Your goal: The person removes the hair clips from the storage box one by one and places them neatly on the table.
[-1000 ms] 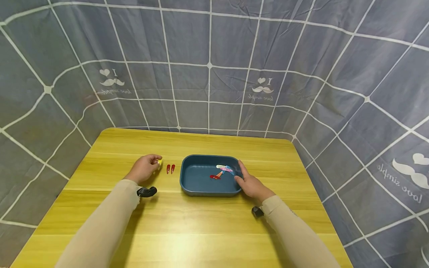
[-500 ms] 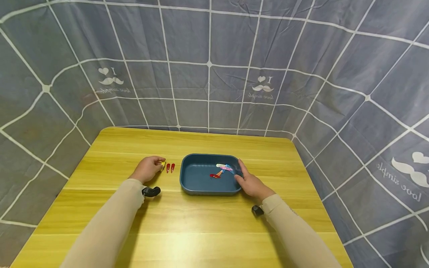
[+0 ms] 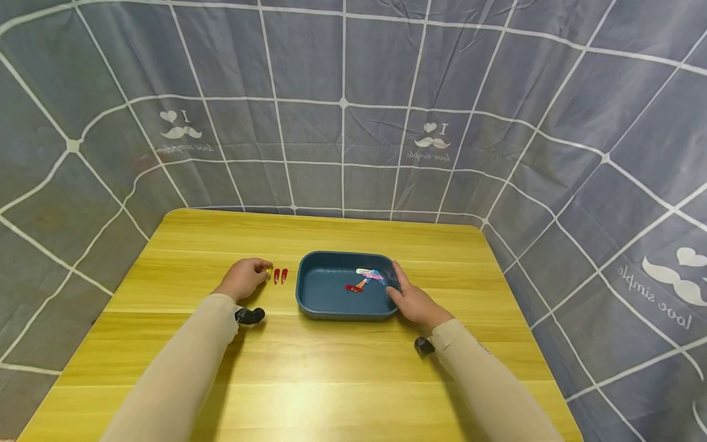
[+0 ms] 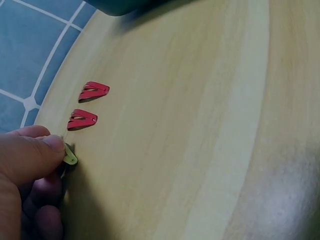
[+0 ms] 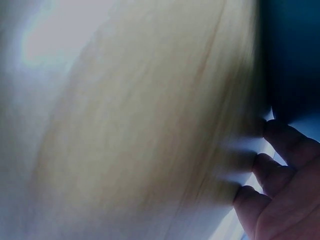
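Thumb and fingers of my left hand [image 3: 242, 279] pinch a small yellow hair clip [image 4: 71, 157] just above the wooden table, left of two red hair clips. In the left wrist view the red hair clips [image 4: 94, 91] lie side by side on the wood, apart from the hand. My right hand [image 3: 417, 305] holds the right end of a dark blue tray [image 3: 326, 297], thumb over the rim and fingers along the outside. Inside the tray several hair clips [image 3: 371, 276], pale, pink, blue, orange and red, lie in a loose pile toward the right.
The yellow wood-grain table [image 3: 309, 374] has rounded far corners. A grey curtain [image 3: 309, 135] with white grid lines hangs behind it and along both sides. Dark wrist camera mounts [image 3: 250, 316] stick out below the sleeves.
My left hand has shifted right with the yellow clip, from farther left to close beside the red clips. It barely moves over the last half second. My right hand stays on the tray.
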`<state>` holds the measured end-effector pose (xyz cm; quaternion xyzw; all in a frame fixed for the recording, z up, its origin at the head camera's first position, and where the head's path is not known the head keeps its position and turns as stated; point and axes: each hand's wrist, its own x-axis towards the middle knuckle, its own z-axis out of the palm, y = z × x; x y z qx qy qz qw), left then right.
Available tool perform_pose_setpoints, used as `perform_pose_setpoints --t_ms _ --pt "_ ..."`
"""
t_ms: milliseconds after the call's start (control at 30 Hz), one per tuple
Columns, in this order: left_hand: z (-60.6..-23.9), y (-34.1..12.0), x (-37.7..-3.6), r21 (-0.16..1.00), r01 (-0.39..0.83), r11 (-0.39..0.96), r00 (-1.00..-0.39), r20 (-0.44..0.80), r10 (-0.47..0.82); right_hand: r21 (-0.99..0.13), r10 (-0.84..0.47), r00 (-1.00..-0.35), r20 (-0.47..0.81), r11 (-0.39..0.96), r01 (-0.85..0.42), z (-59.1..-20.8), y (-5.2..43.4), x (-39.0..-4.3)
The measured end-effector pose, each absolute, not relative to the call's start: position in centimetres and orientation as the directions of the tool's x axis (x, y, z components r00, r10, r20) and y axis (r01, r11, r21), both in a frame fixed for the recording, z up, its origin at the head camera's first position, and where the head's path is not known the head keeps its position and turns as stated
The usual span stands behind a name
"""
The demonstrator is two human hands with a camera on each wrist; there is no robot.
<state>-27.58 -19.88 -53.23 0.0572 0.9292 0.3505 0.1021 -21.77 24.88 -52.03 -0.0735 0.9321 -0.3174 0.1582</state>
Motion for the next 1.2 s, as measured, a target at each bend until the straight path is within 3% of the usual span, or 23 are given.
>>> perform_pose_setpoints --t_ms 700,1200 --pt "-53.47 -19.55 -28.00 0.611 0.098 0.786 -0.960 -0.151 0.237 -0.624 -0.228 -0.937 -0.263 0.781 -0.015 -52.05 25.00 -21.75" --pt "-52.88 -20.01 -27.67 0.649 0.050 0.759 -0.957 -0.185 0.221 -0.615 -0.241 -0.936 -0.256 0.787 -0.035 -51.92 24.76 -21.84"
